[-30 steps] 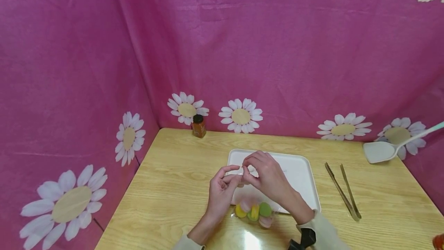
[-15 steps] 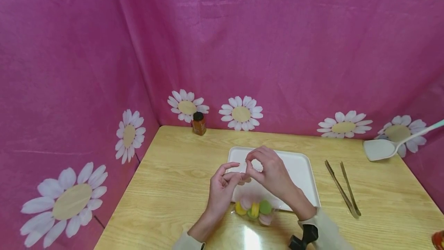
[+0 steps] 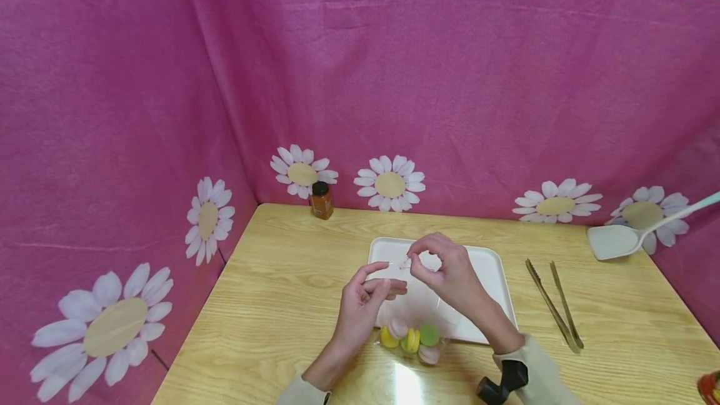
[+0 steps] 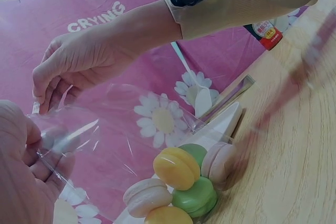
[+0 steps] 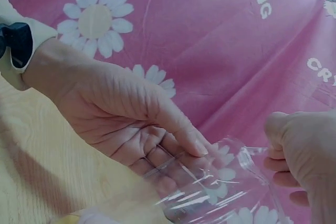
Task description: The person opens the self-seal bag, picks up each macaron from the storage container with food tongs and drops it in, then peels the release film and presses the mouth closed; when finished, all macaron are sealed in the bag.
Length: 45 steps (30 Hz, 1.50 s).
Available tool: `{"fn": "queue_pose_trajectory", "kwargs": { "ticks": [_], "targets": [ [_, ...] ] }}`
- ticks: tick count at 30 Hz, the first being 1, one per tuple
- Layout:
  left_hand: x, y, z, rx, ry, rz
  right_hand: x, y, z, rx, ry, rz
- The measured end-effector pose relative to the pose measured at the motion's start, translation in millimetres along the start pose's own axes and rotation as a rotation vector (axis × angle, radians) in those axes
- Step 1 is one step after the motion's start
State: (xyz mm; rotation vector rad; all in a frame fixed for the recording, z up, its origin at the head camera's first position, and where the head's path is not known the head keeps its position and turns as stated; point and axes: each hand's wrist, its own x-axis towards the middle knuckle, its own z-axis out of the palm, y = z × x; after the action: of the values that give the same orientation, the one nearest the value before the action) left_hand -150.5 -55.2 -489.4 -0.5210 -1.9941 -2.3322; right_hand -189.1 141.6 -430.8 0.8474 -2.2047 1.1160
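A clear plastic bag (image 4: 118, 140) hangs between my two hands, with several yellow, green and pale pink macarons (image 4: 177, 167) gathered at its bottom. My left hand (image 3: 358, 311) holds the bag near its top between thumb and fingers; the fingers show through the film in the right wrist view. Up and to the right of it, my right hand (image 3: 447, 270) pinches the bag's top edge (image 5: 254, 150) between thumb and index finger. The film stretches across the gap between both hands. Behind the hands lies a white rectangular tray (image 3: 489, 267).
Metal tongs (image 3: 557, 308) lie on the wooden table (image 3: 270, 305), right of the tray. Farther right is a white spatula (image 3: 613, 242). A black-capped spice jar (image 3: 322, 200) stands at the back left, and a red container (image 3: 710, 387) is at the right edge.
My right hand has moved to the right and slightly up, widening the gap to my left hand. The left hand and the macarons stay nearly where they were.
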Motion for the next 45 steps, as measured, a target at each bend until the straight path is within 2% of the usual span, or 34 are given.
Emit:
{"fn": "queue_pose_trajectory", "kwargs": {
  "ticks": [10,19,28,36,45],
  "targets": [
    [-0.2,-0.2,-0.7,-0.012,0.009,-0.011,-6.6,-1,0,-0.003,-0.08,0.012],
    [-0.2,-0.8,-0.4,-0.018,0.006,0.003,-5.4,-1,2,0.001,-0.085,-0.006],
    [-0.5,-0.4,-1.5,-0.016,-0.002,0.002,-6.5,-2,-4,0.012,-0.132,-0.003],
    [-0.6,0.8,-1.1,0.009,-0.001,-0.02,-7.1,1,-19,-0.033,-0.113,-0.018],
    [3.5,0.9,-2.0,0.064,-0.02,-0.036,-9.1,6,-48,-0.096,-0.086,-0.018]
  ]
}}
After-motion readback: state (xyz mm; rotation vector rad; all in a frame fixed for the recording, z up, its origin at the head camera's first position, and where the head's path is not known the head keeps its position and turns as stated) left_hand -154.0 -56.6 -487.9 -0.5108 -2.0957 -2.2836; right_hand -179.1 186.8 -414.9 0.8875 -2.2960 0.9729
